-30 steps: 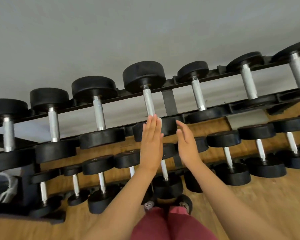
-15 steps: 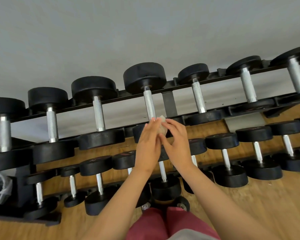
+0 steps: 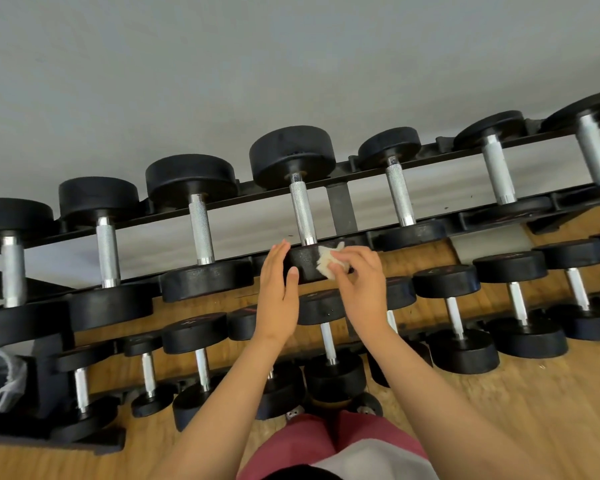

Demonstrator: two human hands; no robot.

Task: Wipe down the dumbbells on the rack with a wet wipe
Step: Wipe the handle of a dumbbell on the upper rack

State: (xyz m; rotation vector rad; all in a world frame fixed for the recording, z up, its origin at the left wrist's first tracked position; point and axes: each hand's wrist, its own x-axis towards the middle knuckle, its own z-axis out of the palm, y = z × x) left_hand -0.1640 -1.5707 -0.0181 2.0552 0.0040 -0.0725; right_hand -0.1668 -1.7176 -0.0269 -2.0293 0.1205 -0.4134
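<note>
**A:** Which step is in hand?

**B:** Wiping, I'd say, on the middle dumbbell of the top tier. The right hand pinches the crumpled wet wipe between thumb and fingers. It holds the wipe against the right side of the dumbbell's near head.

**A:** And the other hand?

**B:** The left hand is flat, its fingers straight and together, holding nothing. It stands at the left edge of that same head. Whether it touches the rubber or only hovers just beside it, I cannot tell from this angle.

**A:** What does the next move call for?

**B:** Probably a sweep of the wipe across the head and round its rim. Then it would go up the knurled steel handle to the far head. The left hand looks placed to steady the weight so it doesn't roll. Nothing shows which of the neighbouring dumbbells are already wiped.

**A:** And the room?

**B:** A black steel rack with slanted tiers stands against a plain grey wall on a wood-plank floor. Smaller dumbbells fill the lower tiers. At far left something pale, maybe a bag, sits by the rack's foot. Red trousers show at the bottom edge.
</note>
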